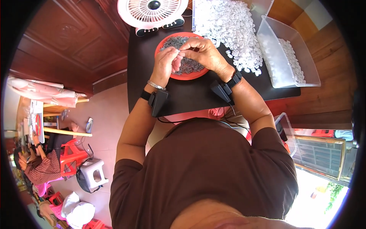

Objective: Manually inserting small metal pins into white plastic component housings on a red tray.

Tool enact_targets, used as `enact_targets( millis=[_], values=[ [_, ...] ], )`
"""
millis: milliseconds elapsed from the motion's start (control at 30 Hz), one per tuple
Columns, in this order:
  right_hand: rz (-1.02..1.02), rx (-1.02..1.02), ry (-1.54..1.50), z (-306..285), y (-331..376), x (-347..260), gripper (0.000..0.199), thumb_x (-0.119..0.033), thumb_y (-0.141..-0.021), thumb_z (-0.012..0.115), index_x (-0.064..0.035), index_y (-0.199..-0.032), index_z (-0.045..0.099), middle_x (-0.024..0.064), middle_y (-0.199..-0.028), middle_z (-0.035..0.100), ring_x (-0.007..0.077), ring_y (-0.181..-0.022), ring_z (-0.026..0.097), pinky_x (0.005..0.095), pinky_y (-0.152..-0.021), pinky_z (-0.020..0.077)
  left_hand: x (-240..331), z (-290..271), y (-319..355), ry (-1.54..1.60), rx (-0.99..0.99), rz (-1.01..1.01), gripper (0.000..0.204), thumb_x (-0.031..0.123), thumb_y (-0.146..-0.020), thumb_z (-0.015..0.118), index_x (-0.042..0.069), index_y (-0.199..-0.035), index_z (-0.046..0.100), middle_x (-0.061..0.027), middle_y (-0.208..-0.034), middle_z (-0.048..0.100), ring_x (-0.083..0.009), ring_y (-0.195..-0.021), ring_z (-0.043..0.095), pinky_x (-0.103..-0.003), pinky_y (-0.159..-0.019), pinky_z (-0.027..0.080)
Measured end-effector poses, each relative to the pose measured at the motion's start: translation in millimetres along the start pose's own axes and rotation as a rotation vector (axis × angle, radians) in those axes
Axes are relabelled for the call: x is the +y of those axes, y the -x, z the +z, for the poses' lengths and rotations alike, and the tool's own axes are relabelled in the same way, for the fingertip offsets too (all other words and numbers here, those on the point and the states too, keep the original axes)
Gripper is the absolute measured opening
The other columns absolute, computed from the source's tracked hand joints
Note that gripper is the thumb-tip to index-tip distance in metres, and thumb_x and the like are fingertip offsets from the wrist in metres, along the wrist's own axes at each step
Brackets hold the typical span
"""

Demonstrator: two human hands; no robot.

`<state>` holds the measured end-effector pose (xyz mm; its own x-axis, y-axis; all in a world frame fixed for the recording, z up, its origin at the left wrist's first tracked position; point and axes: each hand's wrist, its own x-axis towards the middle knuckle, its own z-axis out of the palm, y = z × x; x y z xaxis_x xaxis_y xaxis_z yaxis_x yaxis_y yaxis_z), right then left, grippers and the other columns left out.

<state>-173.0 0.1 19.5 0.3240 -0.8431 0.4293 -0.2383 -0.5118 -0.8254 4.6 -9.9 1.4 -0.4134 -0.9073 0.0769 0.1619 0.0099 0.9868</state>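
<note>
Small whitish piece (178, 51), pinched in fingertips of left hand (165, 64) and right hand (206, 54), held over round red plastic bowl (187, 77) of grey pieces (190, 66); long axis, direction too small to be told

The left hand (166, 63) and right hand (203, 52) pinch a tiny whitish piece (178, 51) over a round red plastic bowl (187, 77). Small grey parts (190, 66) fill it.

A panelled door (63, 42) and wood wall (337, 76) flank the black table (143, 57), a white stool (92, 173) stands on the pinkish floor (108, 118), and daylight (307, 198) glares at lower right.
</note>
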Motion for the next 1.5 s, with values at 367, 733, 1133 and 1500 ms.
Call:
enact_targets(
  millis=[367,733,1133,1500],
  values=[
    [-0.148,0.026,0.012,-2.3,3.4,-3.7,0.016,-0.005,-0.08,0.07,-0.0031,-0.096,0.068,0.002,-0.085,0.067,0.0098,-0.079,0.062,0.0245,-0.073,0.0503,4.0,-1.1,0.5,0.254,-0.159,-0.104,0.017,0.022,-0.089,0.051,0.005,-0.087,0.055,-0.0012,-0.068,0.053,-0.0107,-0.057,0.05,-0.022,-0.05,0.035],
    [-0.213,0.066,0.21,-1.5,6.8,-0.5,0.023,-0.005,-0.076,0.072,-0.0067,-0.098,0.067,0.0042,-0.088,0.066,0.016,-0.081,0.064,0.0265,-0.07,0.0508,3.4,2.5,-0.4,0.049,-0.061,-0.044,0.015,0.019,-0.088,0.053,0.006,-0.081,0.053,0.0001,-0.064,0.052,-0.0077,-0.054,0.048,-0.02,-0.049,0.035],
    [-0.11,-0.135,0.529,-15.8,9.8,5.5,0.023,-0.016,-0.076,0.07,-0.0079,-0.098,0.067,0.007,-0.087,0.062,0.0266,-0.084,0.06,0.0338,-0.073,0.0491,4.5,2.3,2.7,-0.141,0.048,0.105,0.019,0.016,-0.091,0.048,0.006,-0.077,0.054,0.0019,-0.061,0.05,-0.0045,-0.053,0.044,-0.018,-0.048,0.033],
    [-0.168,-0.134,0.735,-5.9,9.8,21.2,0.009,-0.012,-0.077,0.065,-0.0058,-0.082,0.062,0.0087,-0.083,0.059,0.029,-0.081,0.059,0.0366,-0.071,0.0482,1.0,1.4,1.3,-0.114,0.034,0.115,0.019,0.016,-0.091,0.048,0.005,-0.077,0.055,0.0014,-0.062,0.051,-0.0047,-0.052,0.045,-0.018,-0.048,0.034]
  ],
)
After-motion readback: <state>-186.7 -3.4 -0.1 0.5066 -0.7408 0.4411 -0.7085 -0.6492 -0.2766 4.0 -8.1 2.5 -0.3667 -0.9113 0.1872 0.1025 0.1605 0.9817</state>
